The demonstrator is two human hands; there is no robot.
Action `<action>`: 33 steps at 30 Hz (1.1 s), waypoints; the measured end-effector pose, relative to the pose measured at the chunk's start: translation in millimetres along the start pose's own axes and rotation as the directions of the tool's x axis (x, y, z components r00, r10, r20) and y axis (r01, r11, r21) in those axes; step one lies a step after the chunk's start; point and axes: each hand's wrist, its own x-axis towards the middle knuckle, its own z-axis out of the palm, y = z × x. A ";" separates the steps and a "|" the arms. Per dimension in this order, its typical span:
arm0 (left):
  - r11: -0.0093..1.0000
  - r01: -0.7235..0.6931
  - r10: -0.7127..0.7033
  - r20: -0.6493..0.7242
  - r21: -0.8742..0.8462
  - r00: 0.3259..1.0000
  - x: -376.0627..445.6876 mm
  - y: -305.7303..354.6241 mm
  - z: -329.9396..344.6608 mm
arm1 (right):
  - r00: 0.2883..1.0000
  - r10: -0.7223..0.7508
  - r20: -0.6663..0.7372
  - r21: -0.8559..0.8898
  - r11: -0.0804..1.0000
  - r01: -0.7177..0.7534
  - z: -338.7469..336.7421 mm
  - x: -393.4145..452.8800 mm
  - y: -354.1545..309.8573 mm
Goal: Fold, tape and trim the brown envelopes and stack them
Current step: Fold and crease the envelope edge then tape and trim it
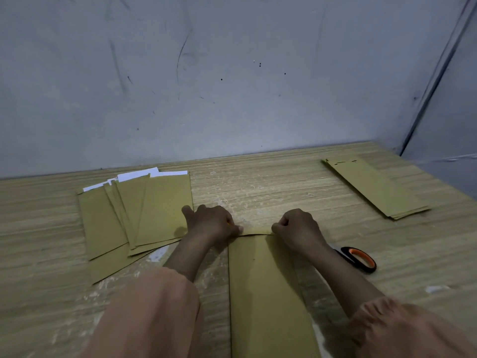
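Fanned unfolded envelopes (134,215) lie centre-left on the surface (258,182); left hand (211,223) and right hand (299,228), fingers curled, press the centre envelope (265,293) top fold; scissors (357,258) right; finished stack (374,187) upper right.

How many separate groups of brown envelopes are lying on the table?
3. A fanned pile at the left, a neat stack at the far right, and one envelope in the middle, under both hands. Each pile may hide more envelopes.
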 end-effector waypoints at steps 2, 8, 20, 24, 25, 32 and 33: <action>1.000 0.005 -0.005 0.006 0.001 1.000 -1.0 1.0 0.2 | 1.000 -0.008 -0.009 -0.011 1.000 0.007 -0.3 -0.5 -0.2; 0.998 0.026 -0.025 0.021 -0.050 0.999 -1.3 -0.3 2.0 | 1.000 -0.018 -0.007 -0.051 0.999 0.018 -0.9 -2.7 -2.3; 0.999 0.051 -0.051 0.000 0.008 0.999 -1.3 4.4 0.2 | 0.998 -0.055 0.004 -0.178 0.983 0.055 -0.3 -5.1 -10.1; 0.998 0.058 -0.058 0.007 0.005 0.998 0.5 5.6 -0.3 | 0.998 -0.055 0.027 -0.238 0.969 0.059 -0.5 -4.8 -14.3; 0.998 0.059 -0.059 0.008 0.009 0.998 0.7 6.0 -0.7 | 0.998 -0.049 0.031 -0.249 0.967 0.055 -0.7 -4.4 -15.3; 0.997 0.072 -0.073 0.015 0.037 0.997 3.0 8.9 -0.8 | 0.998 -0.031 0.046 -0.312 0.949 0.044 -1.9 -3.7 -18.8; 0.997 0.073 -0.074 0.015 0.039 0.997 3.1 9.2 -0.9 | 0.998 -0.033 0.050 -0.325 0.945 0.048 -1.3 -3.5 -19.4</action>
